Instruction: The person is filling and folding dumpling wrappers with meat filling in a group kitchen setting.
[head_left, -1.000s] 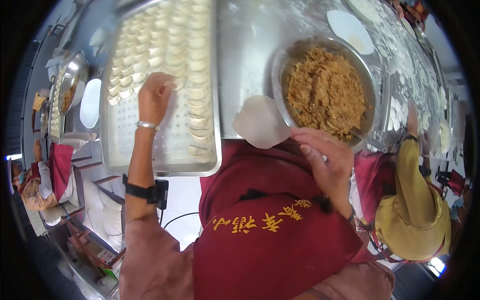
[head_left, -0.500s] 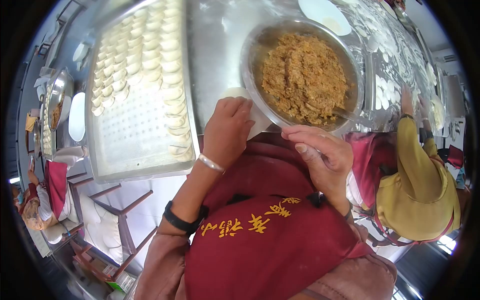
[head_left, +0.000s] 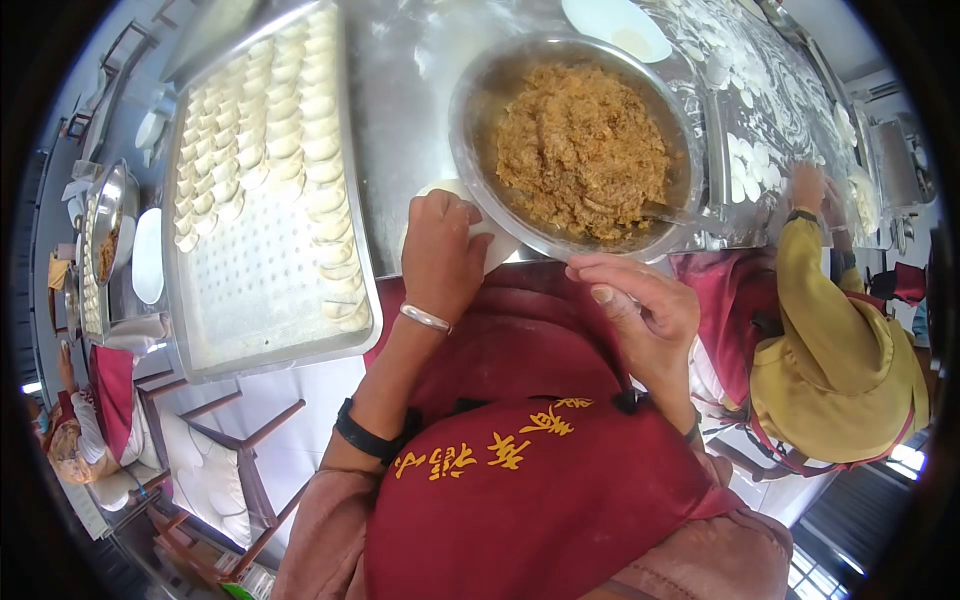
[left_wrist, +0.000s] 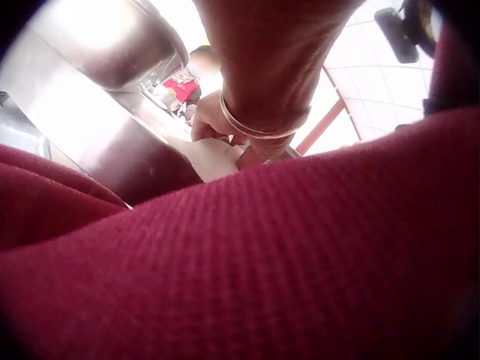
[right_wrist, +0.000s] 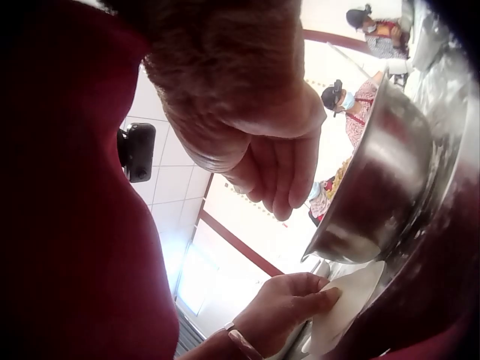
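My left hand (head_left: 440, 245) pinches a flat, pale round dough wrapper (head_left: 497, 245) at the table's front edge, just left of the steel bowl (head_left: 468, 165). The thumb lies on the wrapper (right_wrist: 349, 304) in the right wrist view, while part of the sheet is hidden behind the hand in the head view. Brown minced filling (head_left: 580, 150) is heaped in the bowl, with a utensil handle (head_left: 668, 212) sticking out toward the right. By the bowl's near rim, my right hand (head_left: 650, 315) hangs with loosely bent fingers and holds nothing.
A perforated metal tray (head_left: 250, 325) to the left bears rows of folded dumplings (head_left: 322, 130). Behind the bowl stands a white dish (head_left: 618, 28). On the right, a person in a yellow top (head_left: 835, 350) works by floured dough pieces (head_left: 750, 170).
My left hand has left the dumpling tray, moved right to the wrapper and taken hold of it. My right hand stays near the bowl's rim. The head view has shifted slightly.
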